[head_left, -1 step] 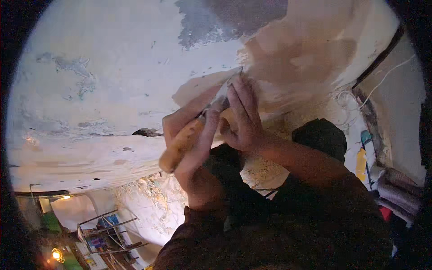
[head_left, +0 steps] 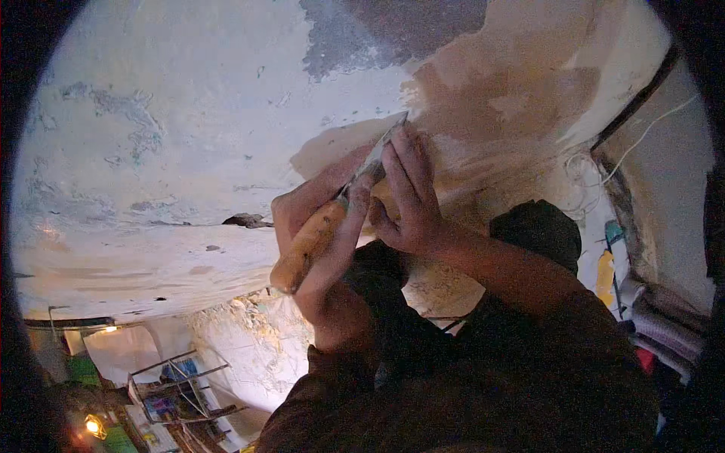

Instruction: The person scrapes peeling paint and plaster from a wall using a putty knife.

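Observation:
A scraper with a worn wooden handle (head_left: 308, 245) and a narrow-looking metal blade (head_left: 374, 157) slants up to the right. My left hand (head_left: 349, 235) is closed round it where handle and blade meet, the thumb lying along the near side. The fingers of my right hand (head_left: 411, 189) press on the blade close to its tip. That tip meets, or nearly meets, the pale peeling plaster surface (head_left: 219, 98) at the edge of a brownish patch (head_left: 513, 94). Part of the left fingers is hidden behind the handle.
A dark grey bare patch (head_left: 393, 30) lies above the blade tip. The plaster has a dark hole (head_left: 248, 220) at left. A thin white cable (head_left: 649, 124) hangs at right, above rolled material (head_left: 668, 325). Lower left are a metal frame (head_left: 181, 385) and a lit lamp (head_left: 95, 426).
The scraper and both hands have barely shifted; the handle's butt end sits very slightly lower and looks sharper now.

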Demonstrator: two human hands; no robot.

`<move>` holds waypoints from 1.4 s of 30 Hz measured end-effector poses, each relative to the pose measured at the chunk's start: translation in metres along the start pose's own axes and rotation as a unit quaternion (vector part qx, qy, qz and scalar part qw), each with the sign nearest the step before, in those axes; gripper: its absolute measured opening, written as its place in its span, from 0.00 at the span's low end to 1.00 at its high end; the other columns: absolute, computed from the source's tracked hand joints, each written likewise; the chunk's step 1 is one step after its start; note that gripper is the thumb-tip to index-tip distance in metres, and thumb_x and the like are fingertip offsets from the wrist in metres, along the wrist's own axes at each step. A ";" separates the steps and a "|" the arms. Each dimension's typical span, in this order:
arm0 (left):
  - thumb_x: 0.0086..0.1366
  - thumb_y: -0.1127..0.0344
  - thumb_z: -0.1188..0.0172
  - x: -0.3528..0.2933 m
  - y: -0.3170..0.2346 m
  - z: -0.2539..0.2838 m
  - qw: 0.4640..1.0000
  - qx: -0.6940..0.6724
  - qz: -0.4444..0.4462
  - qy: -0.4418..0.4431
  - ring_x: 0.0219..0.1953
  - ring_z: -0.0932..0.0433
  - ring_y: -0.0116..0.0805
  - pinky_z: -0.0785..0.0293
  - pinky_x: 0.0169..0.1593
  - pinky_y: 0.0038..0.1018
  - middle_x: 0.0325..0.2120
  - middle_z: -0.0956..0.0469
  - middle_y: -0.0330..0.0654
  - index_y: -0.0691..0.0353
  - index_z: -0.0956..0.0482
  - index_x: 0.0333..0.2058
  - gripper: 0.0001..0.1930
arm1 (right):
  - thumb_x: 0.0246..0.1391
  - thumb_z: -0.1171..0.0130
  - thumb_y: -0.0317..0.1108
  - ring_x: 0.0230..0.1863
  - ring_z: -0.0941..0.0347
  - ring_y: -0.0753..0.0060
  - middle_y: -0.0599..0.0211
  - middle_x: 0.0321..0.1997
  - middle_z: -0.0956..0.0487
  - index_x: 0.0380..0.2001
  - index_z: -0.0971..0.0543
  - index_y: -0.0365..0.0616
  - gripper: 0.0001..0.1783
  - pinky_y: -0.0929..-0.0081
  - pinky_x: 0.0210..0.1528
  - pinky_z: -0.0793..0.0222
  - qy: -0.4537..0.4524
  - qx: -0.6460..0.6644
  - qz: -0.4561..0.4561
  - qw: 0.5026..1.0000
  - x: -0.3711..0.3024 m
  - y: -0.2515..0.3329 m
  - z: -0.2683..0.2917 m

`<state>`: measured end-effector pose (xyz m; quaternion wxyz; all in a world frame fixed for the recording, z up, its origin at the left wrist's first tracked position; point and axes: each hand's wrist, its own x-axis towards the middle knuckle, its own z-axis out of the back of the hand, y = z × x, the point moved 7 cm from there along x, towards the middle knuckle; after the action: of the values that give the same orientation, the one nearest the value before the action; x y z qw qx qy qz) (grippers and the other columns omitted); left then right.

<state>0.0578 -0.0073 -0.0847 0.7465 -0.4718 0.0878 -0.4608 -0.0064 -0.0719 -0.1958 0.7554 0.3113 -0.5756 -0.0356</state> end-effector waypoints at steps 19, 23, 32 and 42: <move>0.56 0.76 0.39 0.000 0.007 -0.001 0.999 -0.015 -0.032 -0.022 0.40 0.20 0.32 0.27 0.48 0.25 0.37 0.18 0.51 0.72 0.20 0.43 0.15 | 0.43 0.43 0.29 0.71 0.55 0.35 0.40 0.70 0.48 0.64 0.43 0.33 0.42 0.35 0.67 0.62 0.023 -0.022 -0.004 0.999 -0.008 -0.002 -0.007; 0.55 0.79 0.40 -0.003 0.006 -0.001 0.998 -0.050 0.019 -0.042 0.41 0.21 0.32 0.28 0.49 0.24 0.37 0.18 0.53 0.75 0.20 0.42 0.14 | 0.43 0.43 0.29 0.71 0.55 0.34 0.39 0.69 0.48 0.64 0.44 0.32 0.43 0.34 0.67 0.62 -0.031 -0.003 -0.020 0.999 -0.008 -0.004 -0.001; 0.57 0.74 0.37 -0.002 -0.002 -0.001 0.998 0.022 -0.005 -0.064 0.40 0.20 0.31 0.27 0.48 0.25 0.37 0.17 0.48 0.69 0.18 0.42 0.13 | 0.42 0.42 0.30 0.71 0.54 0.34 0.39 0.69 0.48 0.64 0.44 0.32 0.44 0.33 0.67 0.64 -0.022 -0.007 -0.021 1.000 -0.010 -0.002 -0.001; 0.60 0.72 0.39 -0.003 0.001 -0.003 0.998 -0.043 0.037 -0.037 0.40 0.19 0.32 0.26 0.48 0.25 0.38 0.17 0.51 0.69 0.18 0.42 0.12 | 0.54 0.45 0.34 0.70 0.55 0.29 0.31 0.68 0.51 0.63 0.47 0.24 0.39 0.38 0.68 0.63 0.045 -0.057 -0.007 0.997 -0.014 0.003 -0.011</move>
<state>0.0552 -0.0061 -0.0885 0.7447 -0.5170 0.0974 -0.4106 -0.0019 -0.0589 -0.2081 0.7968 0.2729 -0.5358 -0.0595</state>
